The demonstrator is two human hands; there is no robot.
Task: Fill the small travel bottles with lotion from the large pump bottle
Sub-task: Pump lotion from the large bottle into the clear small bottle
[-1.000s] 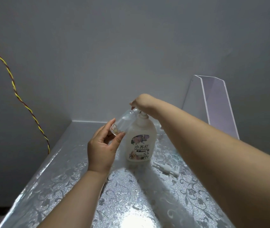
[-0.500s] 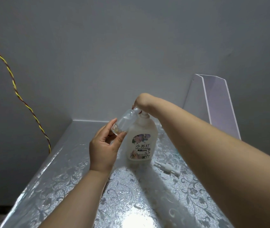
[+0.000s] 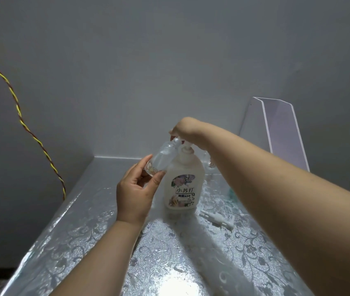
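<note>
Left hand pinches small bottle tilted, mouth at the pump, eleven o'clock of large bottle, presumably catching lotion; right hand closed over pump.

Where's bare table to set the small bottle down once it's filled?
Free: the table left of the left hand, out to its left edge, and the near strip between both forearms. Crowded: around the pump bottle, with a loose pump cap lying to its right and something clear behind it.
</note>
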